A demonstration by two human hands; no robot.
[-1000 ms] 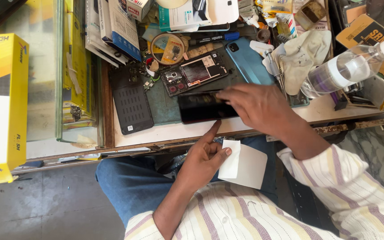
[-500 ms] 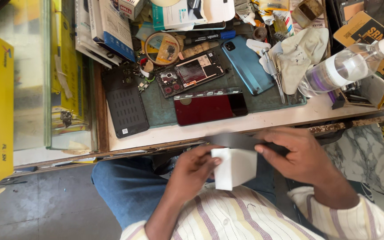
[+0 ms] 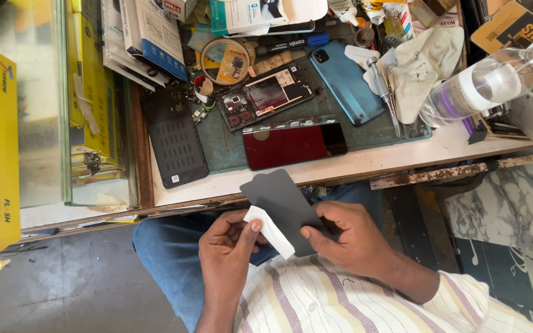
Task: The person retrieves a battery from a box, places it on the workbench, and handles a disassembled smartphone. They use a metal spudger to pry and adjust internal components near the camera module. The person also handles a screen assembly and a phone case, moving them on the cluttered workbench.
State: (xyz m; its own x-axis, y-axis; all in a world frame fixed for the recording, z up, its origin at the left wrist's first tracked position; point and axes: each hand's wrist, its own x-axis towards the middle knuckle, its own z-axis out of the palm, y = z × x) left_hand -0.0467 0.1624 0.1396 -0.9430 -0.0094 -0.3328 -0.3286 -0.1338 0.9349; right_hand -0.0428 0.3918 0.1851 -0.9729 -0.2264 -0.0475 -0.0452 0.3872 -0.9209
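Now drawn half out of the white sleeve pinched in left hand: dark sheet, gripped by right hand, long axis slanting toward bench.

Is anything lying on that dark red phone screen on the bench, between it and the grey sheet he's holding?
Nothing visible does. The grey sheet sits in both hands, left hand and right hand, with a white packet. The dark red phone screen lies bare on the mat, only the bench edge between them.
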